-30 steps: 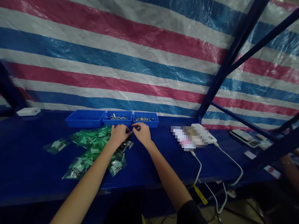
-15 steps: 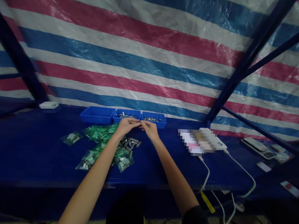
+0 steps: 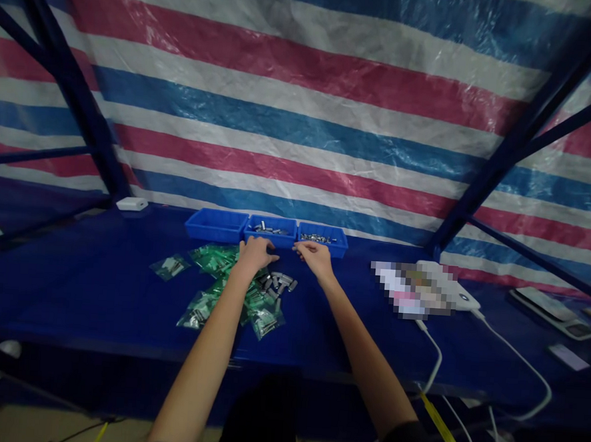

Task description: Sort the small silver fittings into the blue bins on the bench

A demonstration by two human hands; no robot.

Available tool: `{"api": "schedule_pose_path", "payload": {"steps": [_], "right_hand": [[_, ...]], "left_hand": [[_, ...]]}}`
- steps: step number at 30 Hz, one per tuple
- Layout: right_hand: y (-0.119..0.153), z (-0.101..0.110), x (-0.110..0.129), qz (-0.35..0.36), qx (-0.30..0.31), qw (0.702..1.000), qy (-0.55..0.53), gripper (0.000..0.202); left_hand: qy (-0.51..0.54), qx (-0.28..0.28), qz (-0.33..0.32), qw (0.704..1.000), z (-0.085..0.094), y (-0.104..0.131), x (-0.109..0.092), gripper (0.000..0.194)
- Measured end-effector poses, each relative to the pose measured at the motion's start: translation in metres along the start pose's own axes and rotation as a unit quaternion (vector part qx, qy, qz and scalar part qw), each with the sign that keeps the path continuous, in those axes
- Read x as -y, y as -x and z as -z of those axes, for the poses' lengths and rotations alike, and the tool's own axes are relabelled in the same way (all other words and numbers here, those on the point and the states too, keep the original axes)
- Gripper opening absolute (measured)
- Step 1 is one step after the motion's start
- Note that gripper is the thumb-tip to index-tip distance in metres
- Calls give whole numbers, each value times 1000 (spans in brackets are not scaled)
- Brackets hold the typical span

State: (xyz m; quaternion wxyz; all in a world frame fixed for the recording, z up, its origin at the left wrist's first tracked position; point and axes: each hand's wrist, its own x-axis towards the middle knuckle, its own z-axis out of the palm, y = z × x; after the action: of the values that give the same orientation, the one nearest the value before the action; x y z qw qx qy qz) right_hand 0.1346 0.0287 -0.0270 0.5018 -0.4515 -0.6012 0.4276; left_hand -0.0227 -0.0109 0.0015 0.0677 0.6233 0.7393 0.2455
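Observation:
My left hand [image 3: 258, 253] is beside the pile of loose metal parts [image 3: 279, 283], its thumb apart from its fingers and nothing visible in it. In front of the right blue bin [image 3: 341, 249], my right hand [image 3: 314, 254] has its thumb and fingertips pinched together; what they hold, if anything, is too small to name. Small metal parts lie in that bin and in the middle blue bin [image 3: 270, 241]. Green bags of parts [image 3: 217, 261] lie left of my left hand and under its forearm.
The left blue bin [image 3: 215, 233] stands beside the other two. A small clear bag [image 3: 170, 267] and a white box [image 3: 132, 204] are at the left. On the right are a white device [image 3: 464, 296] with cables and a scale [image 3: 545, 306].
My hands, which met at the fingertips, have come apart. The left has opened near the metal parts. The view has shifted, so the table's things appear farther right.

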Motion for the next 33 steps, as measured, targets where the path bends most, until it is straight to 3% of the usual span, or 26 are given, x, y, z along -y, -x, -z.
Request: {"api": "schedule_pose_path", "payload": {"steps": [4, 6, 12, 15, 18, 22, 26, 33], "right_hand": [[-3, 6, -1, -1, -17, 998, 69, 16], [-3, 9, 2, -8, -15, 999, 49, 19], [0, 6, 14, 60, 130, 977, -156, 48], [3, 1, 11, 83, 161, 978, -98, 45], [7, -2, 6, 117, 175, 978, 7, 32], [10, -2, 4, 155, 184, 966, 93, 25], [8, -4, 1, 160, 183, 967, 76, 22], [5, -3, -5, 135, 130, 981, 44, 24]], "left_hand": [[-95, 20, 3, 995, 5, 6, -1, 25], [-117, 35, 22, 992, 8, 7, -2, 26], [-139, -5, 105, 985, 19, 10, 0, 30], [-140, -43, 143, 979, 25, 11, 0, 33], [-121, -54, 141, 981, 33, 12, 1, 33], [-105, 13, 46, 993, 39, 14, 6, 26], [-181, 75, -24, 980, 37, 15, 8, 23], [-238, 162, 21, 957, 33, 0, -7, 21]]}}
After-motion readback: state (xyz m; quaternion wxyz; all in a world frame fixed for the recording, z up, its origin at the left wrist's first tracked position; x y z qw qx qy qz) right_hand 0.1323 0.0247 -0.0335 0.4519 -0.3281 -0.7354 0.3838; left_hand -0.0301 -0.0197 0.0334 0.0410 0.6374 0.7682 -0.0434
